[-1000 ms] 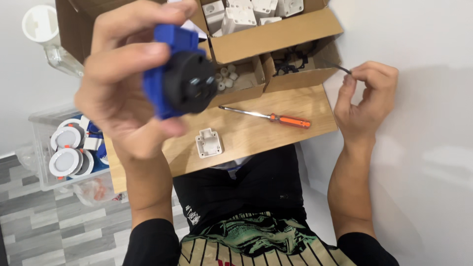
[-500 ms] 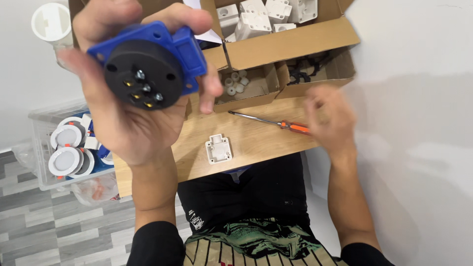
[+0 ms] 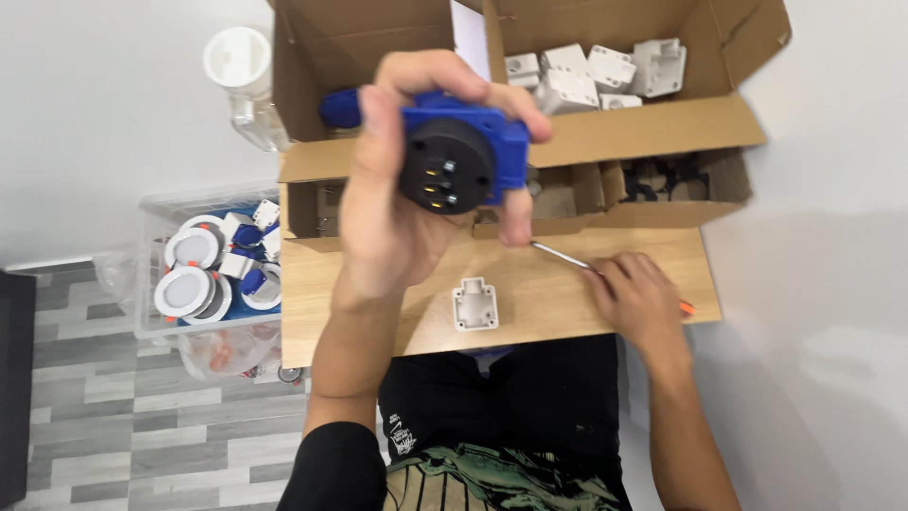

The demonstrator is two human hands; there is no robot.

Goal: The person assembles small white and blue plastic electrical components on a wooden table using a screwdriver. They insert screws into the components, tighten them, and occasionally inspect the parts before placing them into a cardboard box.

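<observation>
Blue moulded plastic with a round black face is what I am seeing in the left hand (image 3: pixel 397 213): a socket (image 3: pixel 459 156) lifted up above the board, fingers wrapped over its top and thumb down one side, so the black face with its brass contact points is turning toward the camera, probably for inspection. The grip is closed firmly around the blue body.

The right hand (image 3: pixel 638 303) is resting low on the wooden board (image 3: pixel 369 293), curled over the handle of a screwdriver (image 3: pixel 563 255); its thin steel shaft is pointing out toward the left hand and a bit of orange handle is peeking out at the far edge. The hand is covering the handle, closed loosely on it as far as I can judge.

A small white plastic housing (image 3: pixel 475 305) is lying flat on the board between the arms, near at hand. Behind, an open cardboard box (image 3: pixel 643 128) is holding more white angular housings (image 3: pixel 591 71) in one compartment and dark parts in another. Beside the board, a clear plastic tub (image 3: pixel 151 312) is holding round white discs.
</observation>
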